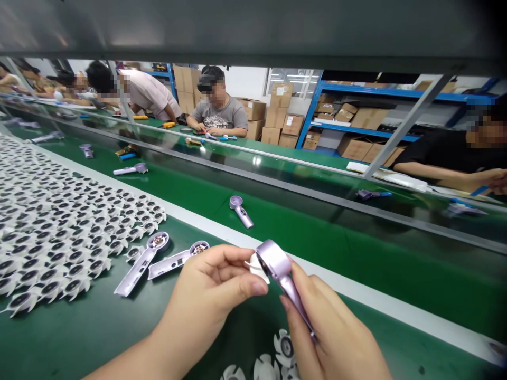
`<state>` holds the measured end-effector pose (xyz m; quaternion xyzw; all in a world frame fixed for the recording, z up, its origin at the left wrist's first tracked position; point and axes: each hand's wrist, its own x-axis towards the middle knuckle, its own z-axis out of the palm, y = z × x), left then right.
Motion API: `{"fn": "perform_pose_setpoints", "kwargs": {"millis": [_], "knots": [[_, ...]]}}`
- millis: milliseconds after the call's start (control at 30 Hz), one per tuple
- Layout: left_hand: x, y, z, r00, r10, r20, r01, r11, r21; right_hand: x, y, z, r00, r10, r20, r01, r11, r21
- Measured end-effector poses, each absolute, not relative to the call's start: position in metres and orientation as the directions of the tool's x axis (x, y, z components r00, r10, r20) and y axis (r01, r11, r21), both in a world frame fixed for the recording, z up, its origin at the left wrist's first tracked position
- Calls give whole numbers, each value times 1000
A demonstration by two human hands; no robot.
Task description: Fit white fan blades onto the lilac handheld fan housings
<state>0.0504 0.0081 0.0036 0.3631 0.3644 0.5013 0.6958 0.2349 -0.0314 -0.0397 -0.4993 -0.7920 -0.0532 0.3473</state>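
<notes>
My right hand (332, 332) grips the handle of a purple handheld fan body (277, 266), its round head tilted up to the left. My left hand (214, 295) pinches a small white fan blade (255, 266) against that head. Both hands hover above the green work surface (99, 327). Two more purple fan bodies (146, 258) (178, 258) lie flat just left of my left hand. Several white fan blades (59, 221) lie in rows across the left of the surface, and a few more blades (283, 348) sit below my hands.
A green conveyor belt (317, 227) runs diagonally behind the hands, carrying a purple fan (241, 210) and others (132, 169) farther left. Across it, other people sit working at a bench. Blue shelves with cardboard boxes (356, 121) stand at the back.
</notes>
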Motion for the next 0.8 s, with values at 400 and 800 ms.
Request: {"fn": "perform_pose_setpoints", "kwargs": {"millis": [400,800], "knots": [[45,19,-15,395,872,-289,-197,388,900,235,-32,-51,-345,683,644,873,485,-47],[52,13,-30,819,533,-211,492,-464,737,374,35,-69,228,973,23,973,-228,10]]}}
